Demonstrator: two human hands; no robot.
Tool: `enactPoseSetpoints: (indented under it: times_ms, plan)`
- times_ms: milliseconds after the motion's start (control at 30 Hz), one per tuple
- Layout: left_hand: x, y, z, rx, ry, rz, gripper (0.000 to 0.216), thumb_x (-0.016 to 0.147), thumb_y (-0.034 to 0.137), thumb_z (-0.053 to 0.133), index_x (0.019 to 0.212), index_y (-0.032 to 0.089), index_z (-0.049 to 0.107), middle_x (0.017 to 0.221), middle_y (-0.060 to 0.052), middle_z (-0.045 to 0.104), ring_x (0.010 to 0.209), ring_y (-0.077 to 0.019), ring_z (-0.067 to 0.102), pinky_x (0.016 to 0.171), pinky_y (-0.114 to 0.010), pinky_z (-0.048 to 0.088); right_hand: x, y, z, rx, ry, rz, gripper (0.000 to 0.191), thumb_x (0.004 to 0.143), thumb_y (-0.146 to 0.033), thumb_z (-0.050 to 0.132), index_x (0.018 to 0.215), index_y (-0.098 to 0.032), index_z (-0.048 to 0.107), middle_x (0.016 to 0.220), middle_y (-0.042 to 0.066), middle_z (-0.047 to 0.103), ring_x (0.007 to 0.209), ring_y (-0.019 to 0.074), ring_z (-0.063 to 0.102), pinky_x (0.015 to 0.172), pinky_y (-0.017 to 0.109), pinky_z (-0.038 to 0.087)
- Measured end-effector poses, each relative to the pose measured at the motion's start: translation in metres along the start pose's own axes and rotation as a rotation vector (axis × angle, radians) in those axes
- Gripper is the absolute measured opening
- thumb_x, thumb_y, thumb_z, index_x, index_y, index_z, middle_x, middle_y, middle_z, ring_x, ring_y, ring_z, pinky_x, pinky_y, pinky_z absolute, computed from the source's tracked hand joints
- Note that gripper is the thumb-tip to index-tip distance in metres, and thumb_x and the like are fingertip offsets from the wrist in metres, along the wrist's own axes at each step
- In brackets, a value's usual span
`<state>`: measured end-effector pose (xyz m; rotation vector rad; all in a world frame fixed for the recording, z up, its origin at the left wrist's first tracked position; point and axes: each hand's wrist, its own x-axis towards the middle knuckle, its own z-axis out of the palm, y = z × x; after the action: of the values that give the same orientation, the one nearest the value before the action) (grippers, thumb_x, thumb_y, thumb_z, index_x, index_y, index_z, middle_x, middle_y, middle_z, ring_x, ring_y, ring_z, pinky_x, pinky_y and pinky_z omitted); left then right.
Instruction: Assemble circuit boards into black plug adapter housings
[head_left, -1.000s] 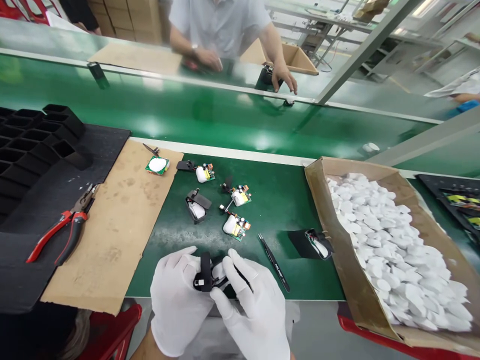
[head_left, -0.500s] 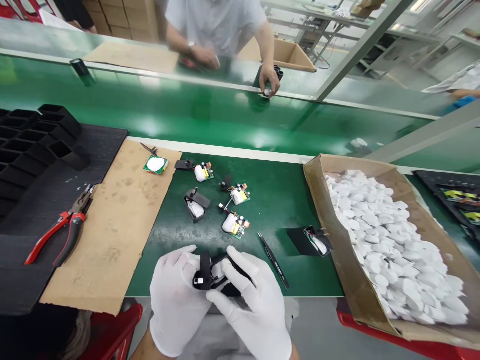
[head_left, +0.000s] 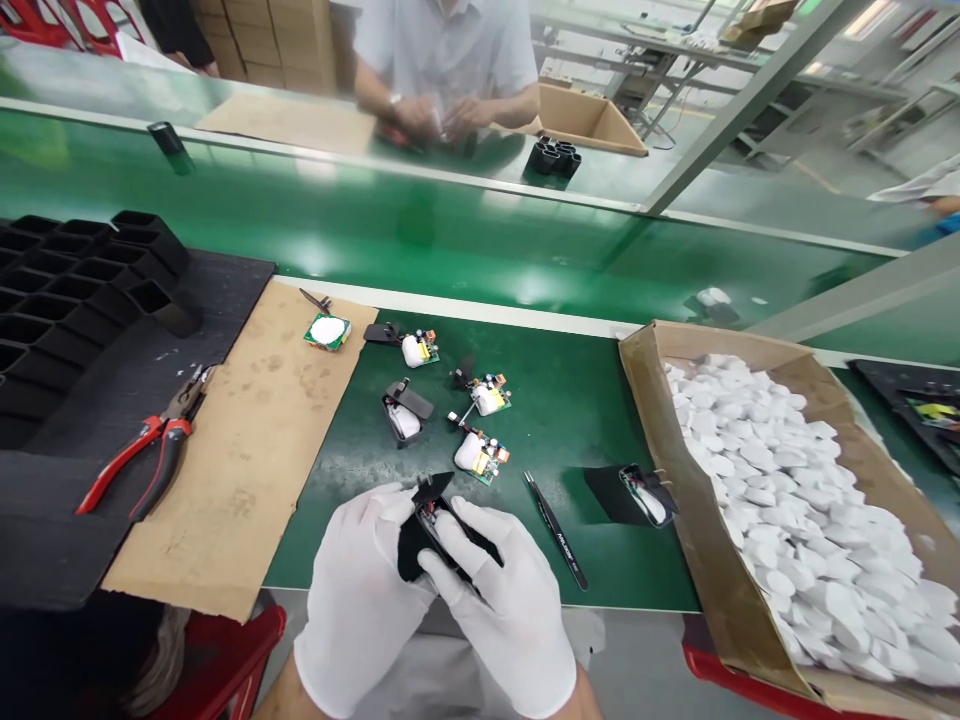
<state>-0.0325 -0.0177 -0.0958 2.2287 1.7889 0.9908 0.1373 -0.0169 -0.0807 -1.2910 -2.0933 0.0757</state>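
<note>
A green mat [head_left: 570,400] lies before a green conveyor belt [head_left: 375,225], with a cardboard sheet [head_left: 247,450] to the left and a box of white pads [head_left: 780,480] to the right. Both gloved hands, left hand [head_left: 360,600] and right hand [head_left: 502,600], are closed together on a black housing [head_left: 420,530] at the mat's near edge; its inside is hard to make out. Tweezers [head_left: 556,530] lie just right; bare mat surrounds the small circuit boards [head_left: 480,455].
</note>
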Motion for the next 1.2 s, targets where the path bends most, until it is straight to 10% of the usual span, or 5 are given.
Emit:
enactPoseSetpoints:
  times_ms: [467,733,967,1200]
  plan:
    - [-0.001,0.001,0.002,0.028,0.046,0.011,0.043,0.085,0.011,0.063,0.127,0.017,0.062,0.116,-0.011,0.080,0.104,-0.0307,0.076,0.091,-0.047,0.061,-0.006,-0.004,0.008,0.139,0.005,0.161,0.030,0.102,-0.028,0.073,0.131,-0.028,0.078,0.120,0.008,0.084,0.101,0.0239,0.083,0.092,0.035,0.070]
    - [-0.014,-0.012,-0.018,-0.263,0.033,-0.055,0.069,0.105,0.073,0.045,0.149,0.020,0.053,0.129,-0.012,0.074,0.117,-0.0276,0.073,0.097,-0.043,0.061,-0.014,-0.013,-0.004,1.030,0.356,1.114,0.042,0.108,-0.053,0.057,0.139,-0.029,0.074,0.135,0.009,0.080,0.114,0.0299,0.082,0.092,0.044,0.073]
    - [-0.019,-0.012,-0.011,-0.184,0.051,-0.008,0.067,0.106,0.072,0.042,0.147,0.020,0.055,0.125,-0.011,0.076,0.113,-0.0270,0.074,0.092,-0.040,0.059,-0.049,-0.004,0.008,1.017,0.405,1.045,0.056,0.090,-0.040,0.087,0.144,-0.036,0.070,0.132,0.006,0.082,0.101,0.0300,0.083,0.077,0.042,0.075]
    - [-0.019,-0.011,-0.009,-0.152,0.045,-0.020,0.067,0.106,0.071,0.042,0.147,0.021,0.056,0.124,-0.012,0.077,0.114,-0.0287,0.074,0.091,-0.041,0.060,-0.024,-0.017,-0.010,0.954,0.475,1.095,0.036,0.106,-0.048,0.065,0.137,-0.028,0.071,0.128,0.009,0.081,0.097,0.0245,0.083,0.073,0.037,0.071]
